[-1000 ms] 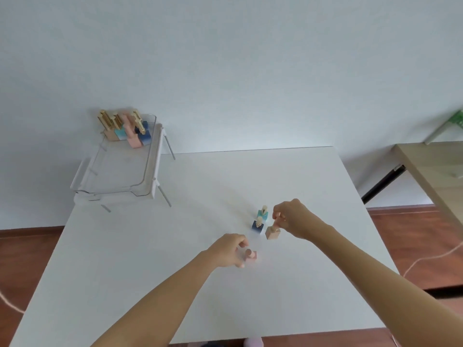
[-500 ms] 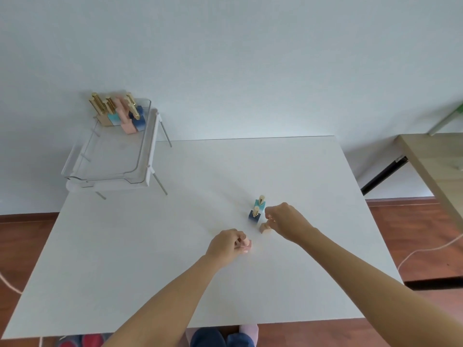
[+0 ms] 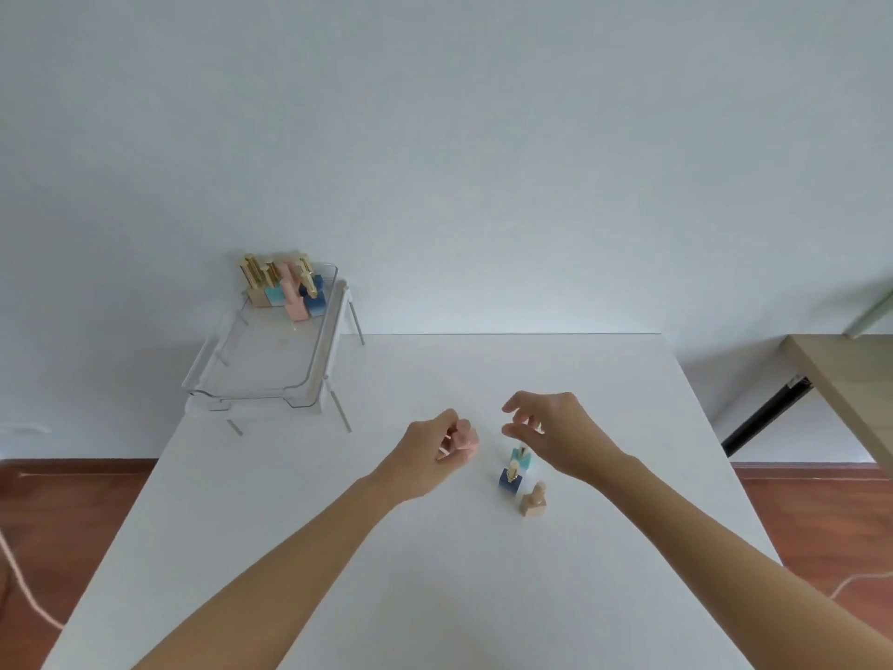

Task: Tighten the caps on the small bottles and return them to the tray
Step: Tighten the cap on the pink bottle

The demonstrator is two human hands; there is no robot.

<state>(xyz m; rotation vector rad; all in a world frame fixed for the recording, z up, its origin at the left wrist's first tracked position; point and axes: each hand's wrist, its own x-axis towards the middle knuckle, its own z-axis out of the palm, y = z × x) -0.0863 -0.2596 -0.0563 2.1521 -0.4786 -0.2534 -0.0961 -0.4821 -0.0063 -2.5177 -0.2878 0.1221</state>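
Observation:
My left hand is lifted above the white table and closed around a small pink bottle. My right hand hovers just right of it, fingers apart and holding nothing. Below that hand three small bottles stand on the table: a teal one, a dark blue one and a beige one. A clear plastic tray on thin legs sits at the table's far left corner, with several gold-capped bottles grouped at its far end.
The wall runs right behind the table's far edge. A wooden table with a black leg stands to the right, across a gap of reddish floor. A pale cord lies on the floor at left.
My left hand has lifted the pink bottle off the table. My right hand has let go of the beige bottle, risen and opened. The view has tilted upward.

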